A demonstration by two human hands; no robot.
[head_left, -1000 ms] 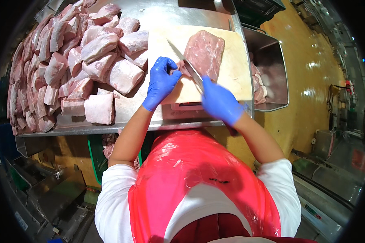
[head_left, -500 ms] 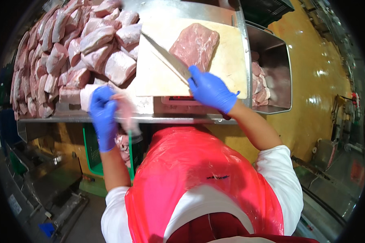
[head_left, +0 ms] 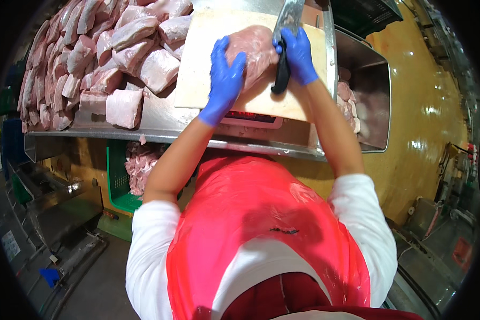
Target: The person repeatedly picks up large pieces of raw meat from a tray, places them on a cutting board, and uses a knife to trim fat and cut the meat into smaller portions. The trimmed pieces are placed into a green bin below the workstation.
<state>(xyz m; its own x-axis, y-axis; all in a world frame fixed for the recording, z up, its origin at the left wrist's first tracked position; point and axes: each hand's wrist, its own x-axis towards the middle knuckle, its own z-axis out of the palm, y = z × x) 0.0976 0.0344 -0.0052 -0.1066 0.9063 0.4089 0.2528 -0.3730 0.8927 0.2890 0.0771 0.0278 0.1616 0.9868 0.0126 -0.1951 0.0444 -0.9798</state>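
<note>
A slab of raw pink meat lies on the white cutting board. My left hand grips its left side, the thumb apart from the fingers. At the slab's right edge, my right hand holds a knife between fingers and thumb. Its broad blade points away from me, and its black handle hangs down toward me over the board. The fingers of that hand are near or against the meat; exact contact is hard to tell. Both hands wear blue gloves.
Many meat slabs are piled on the metal table at left. A scale display shows under the board's near edge. Below the table, a green crate holds trimmings. A metal bin with meat pieces stands at right.
My left hand has let go of a pale, blurred strip near the table's edge and moved right onto the slab. My right hand has moved farther away, swinging the knife from pointing left to pointing away.
</note>
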